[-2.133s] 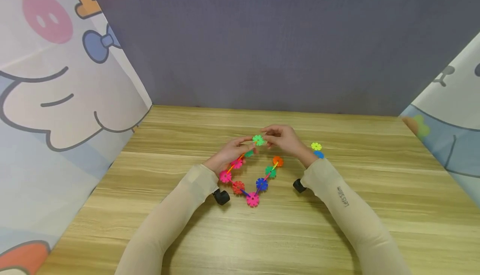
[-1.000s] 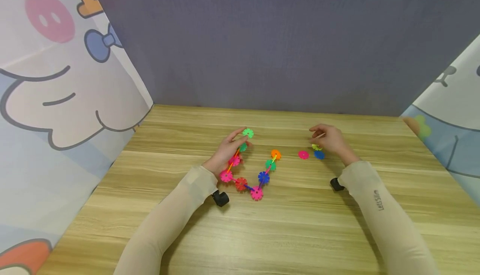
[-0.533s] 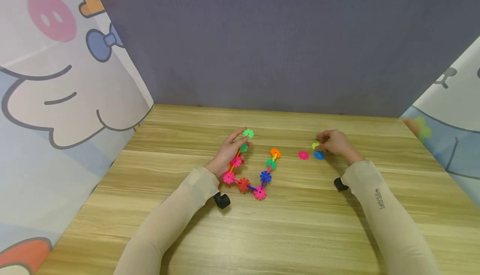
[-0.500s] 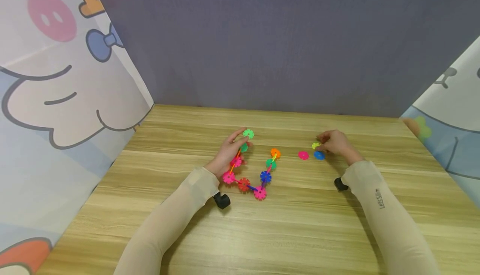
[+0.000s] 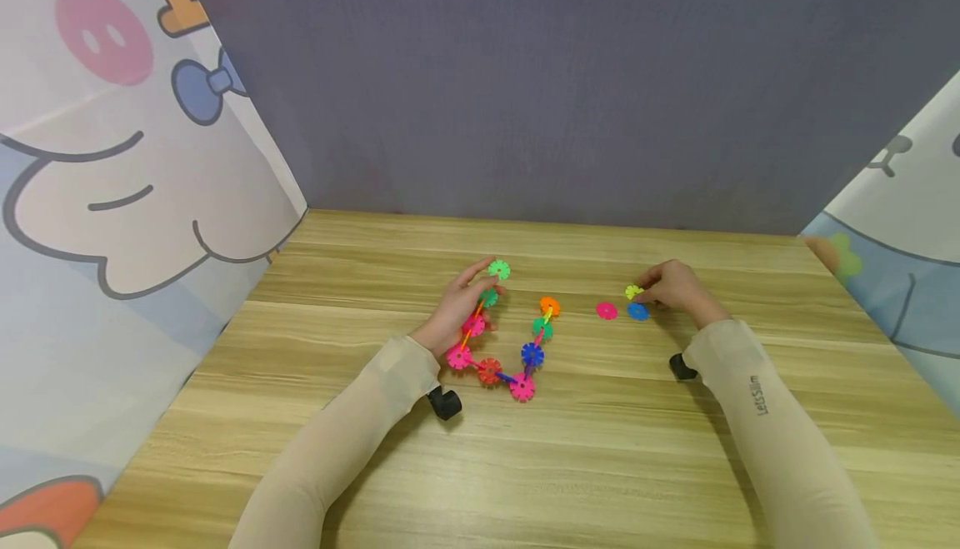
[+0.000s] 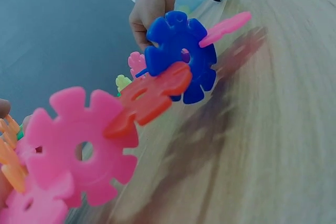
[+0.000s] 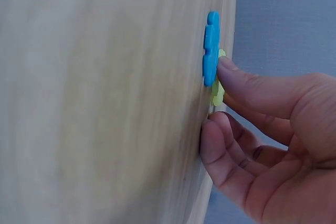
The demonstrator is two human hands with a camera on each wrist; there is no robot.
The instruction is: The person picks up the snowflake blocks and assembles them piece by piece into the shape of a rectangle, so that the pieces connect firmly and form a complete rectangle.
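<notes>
My left hand [image 5: 452,309] holds one end of a chain of slotted plastic snowflake discs, with a light green disc [image 5: 498,270] at the fingertips. From there the chain bends through a red disc [image 5: 490,371] and a pink disc [image 5: 522,387] to an orange end disc [image 5: 551,306]. In the left wrist view, linked pink [image 6: 79,140], orange-red and blue discs [image 6: 173,35] stand out close up. My right hand [image 5: 673,286] pinches a yellow snowflake disc [image 5: 633,291] at the tabletop; its thumb [image 7: 262,90] hides part of the disc in the right wrist view.
Beside the right hand a blue disc [image 5: 638,311] lies flat, with a loose pink disc [image 5: 607,311] to its left. The wooden table [image 5: 525,474] ends at a grey panel [image 5: 525,99] behind. Cartoon-printed sheets [image 5: 142,224] flank both sides.
The right hand has left the light green disc and gone right to the yellow disc. The left hand has shifted slightly left, keeping hold of the chain. Over the last half second both barely move.
</notes>
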